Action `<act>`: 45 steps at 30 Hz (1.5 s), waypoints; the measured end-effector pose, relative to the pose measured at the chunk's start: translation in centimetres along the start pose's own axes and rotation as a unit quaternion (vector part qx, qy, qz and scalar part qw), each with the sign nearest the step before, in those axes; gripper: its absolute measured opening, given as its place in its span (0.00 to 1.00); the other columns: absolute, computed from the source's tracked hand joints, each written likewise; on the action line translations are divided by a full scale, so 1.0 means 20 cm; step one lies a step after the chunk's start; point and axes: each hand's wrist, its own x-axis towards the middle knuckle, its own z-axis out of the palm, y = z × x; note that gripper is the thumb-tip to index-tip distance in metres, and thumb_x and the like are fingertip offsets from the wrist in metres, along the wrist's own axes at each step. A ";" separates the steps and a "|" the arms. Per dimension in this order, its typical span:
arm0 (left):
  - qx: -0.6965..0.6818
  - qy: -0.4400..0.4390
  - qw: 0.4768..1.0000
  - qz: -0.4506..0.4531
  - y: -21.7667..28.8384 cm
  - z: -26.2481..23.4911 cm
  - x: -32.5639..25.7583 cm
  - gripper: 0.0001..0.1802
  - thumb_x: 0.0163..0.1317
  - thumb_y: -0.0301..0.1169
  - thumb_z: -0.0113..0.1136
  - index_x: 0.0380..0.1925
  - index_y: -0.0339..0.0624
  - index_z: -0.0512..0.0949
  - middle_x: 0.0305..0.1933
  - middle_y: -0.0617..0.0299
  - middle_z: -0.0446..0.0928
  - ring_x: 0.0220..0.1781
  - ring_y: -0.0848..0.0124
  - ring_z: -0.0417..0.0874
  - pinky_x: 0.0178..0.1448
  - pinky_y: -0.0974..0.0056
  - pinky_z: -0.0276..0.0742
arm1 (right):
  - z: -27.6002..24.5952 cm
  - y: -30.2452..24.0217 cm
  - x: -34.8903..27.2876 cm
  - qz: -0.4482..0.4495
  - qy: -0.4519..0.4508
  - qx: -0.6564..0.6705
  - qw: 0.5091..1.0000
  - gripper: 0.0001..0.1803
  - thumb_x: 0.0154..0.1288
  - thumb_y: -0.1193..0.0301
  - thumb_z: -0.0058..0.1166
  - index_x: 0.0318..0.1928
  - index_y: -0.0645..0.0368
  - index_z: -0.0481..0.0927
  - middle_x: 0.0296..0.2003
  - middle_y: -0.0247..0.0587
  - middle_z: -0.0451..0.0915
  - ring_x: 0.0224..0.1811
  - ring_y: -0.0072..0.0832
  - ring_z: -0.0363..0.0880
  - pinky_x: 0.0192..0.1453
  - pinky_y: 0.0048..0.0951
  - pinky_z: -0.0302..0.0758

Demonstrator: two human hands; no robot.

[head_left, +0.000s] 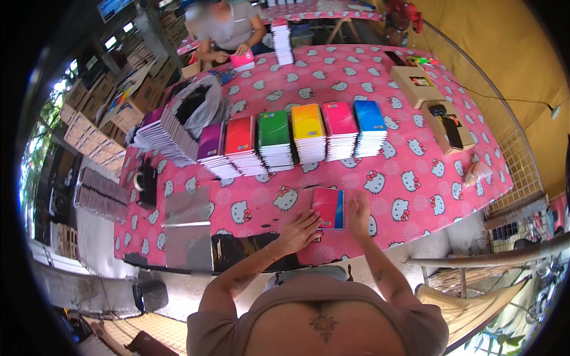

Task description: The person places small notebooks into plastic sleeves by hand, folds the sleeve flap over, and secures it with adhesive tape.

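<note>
A small pile of notebooks with a pink cover on top (pixel 328 207) lies on the pink patterned tablecloth (pixel 409 178) near the table's front edge. My left hand (pixel 301 231) rests with fingers spread on its lower left corner. My right hand (pixel 358 212) presses against its right edge. Behind it stand stacks of notebooks in a row: purple (pixel 211 147), red (pixel 240 142), green (pixel 274 136), yellow-orange (pixel 308 129), pink (pixel 339 126) and blue (pixel 369 123).
A fanned stack of notebooks (pixel 163 133) and a plastic bag (pixel 199 107) lie at the left. Clear sleeves (pixel 187 228) lie front left. Two cardboard boxes (pixel 436 107) sit at the right. Another person (pixel 228 29) works at the far edge beside a white stack (pixel 282 41).
</note>
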 end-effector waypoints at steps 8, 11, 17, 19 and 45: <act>0.227 0.238 0.934 -0.137 -0.45 -0.61 0.52 0.30 0.62 0.32 0.61 0.64 0.36 0.70 0.64 0.47 0.74 0.67 0.52 0.74 0.71 0.43 0.65 | 0.42 -0.67 0.79 -0.400 -0.020 -0.284 0.871 0.28 0.57 0.71 0.63 0.60 0.56 0.76 0.58 0.42 0.75 0.62 0.42 0.72 0.67 0.46 0.64; 0.240 0.214 0.944 -0.074 -0.61 -0.68 0.45 0.20 0.61 0.28 0.61 0.55 0.40 0.78 0.47 0.52 0.84 0.53 0.56 0.84 0.63 0.48 0.74 | 0.42 -0.65 0.84 -0.384 -0.052 -0.343 0.856 0.24 0.54 0.73 0.63 0.54 0.53 0.80 0.46 0.36 0.78 0.53 0.35 0.78 0.58 0.44 0.67; 0.125 0.246 0.951 -0.139 -0.02 -1.02 0.39 0.14 0.62 0.35 0.63 0.44 0.40 0.82 0.26 0.51 0.80 0.24 0.53 0.81 0.31 0.49 0.78 | -0.06 -0.29 0.48 -0.234 -0.106 0.077 0.963 0.18 0.54 0.91 0.50 0.42 0.61 0.80 0.46 0.44 0.82 0.54 0.42 0.80 0.57 0.37 0.75; 0.085 0.075 0.977 -0.182 0.01 -0.90 0.45 0.16 0.65 0.43 0.59 0.36 0.40 0.83 0.25 0.50 0.80 0.23 0.51 0.81 0.30 0.48 0.77 | -0.08 0.00 0.38 -0.182 -0.211 0.062 0.959 0.18 0.53 0.93 0.47 0.41 0.62 0.80 0.48 0.45 0.82 0.57 0.41 0.79 0.60 0.36 0.75; 0.125 0.157 0.972 -0.122 -0.80 -0.95 0.27 0.12 0.66 0.28 0.57 0.49 0.46 0.77 0.49 0.47 0.80 0.47 0.46 0.83 0.48 0.49 0.80 | 1.03 -0.65 0.70 -0.066 -0.137 0.122 0.981 0.22 0.65 0.67 0.59 0.58 0.61 0.77 0.48 0.52 0.84 0.47 0.41 0.85 0.52 0.35 0.79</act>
